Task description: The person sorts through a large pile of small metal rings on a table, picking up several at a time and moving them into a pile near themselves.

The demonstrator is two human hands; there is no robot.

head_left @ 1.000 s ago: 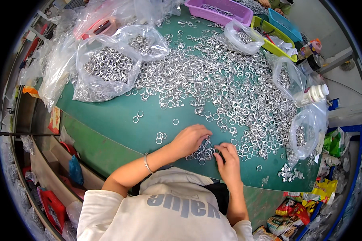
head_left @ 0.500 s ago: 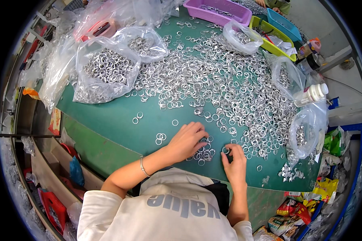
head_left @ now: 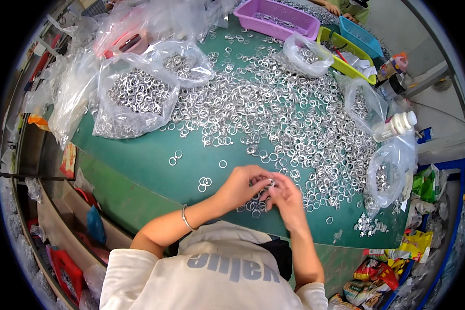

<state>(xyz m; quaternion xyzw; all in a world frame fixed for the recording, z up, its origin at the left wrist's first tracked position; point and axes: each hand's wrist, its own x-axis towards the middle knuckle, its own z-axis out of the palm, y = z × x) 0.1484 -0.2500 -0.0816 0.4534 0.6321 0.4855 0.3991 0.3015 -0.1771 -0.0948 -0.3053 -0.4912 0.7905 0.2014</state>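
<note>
While both hands meet at the near edge of the green worktop point(head_left: 139, 160), the left hand point(head_left: 241, 185) and the right hand point(head_left: 283, 197) pinch a small metal ring point(head_left: 270, 182) between their fingertips, just above a little cluster of rings point(head_left: 253, 205) lying by them. Far beyond, a broad loose heap of rings point(head_left: 274, 113) covers most of the worktop. To the far left, a clear bag point(head_left: 134, 95) sits filled with rings; smaller bags point(head_left: 382, 175) stand at the right. A purple tray point(head_left: 283, 18) lies at the far edge. Judging by the spread still loose against what is bagged, much of the work looks undone.
</note>
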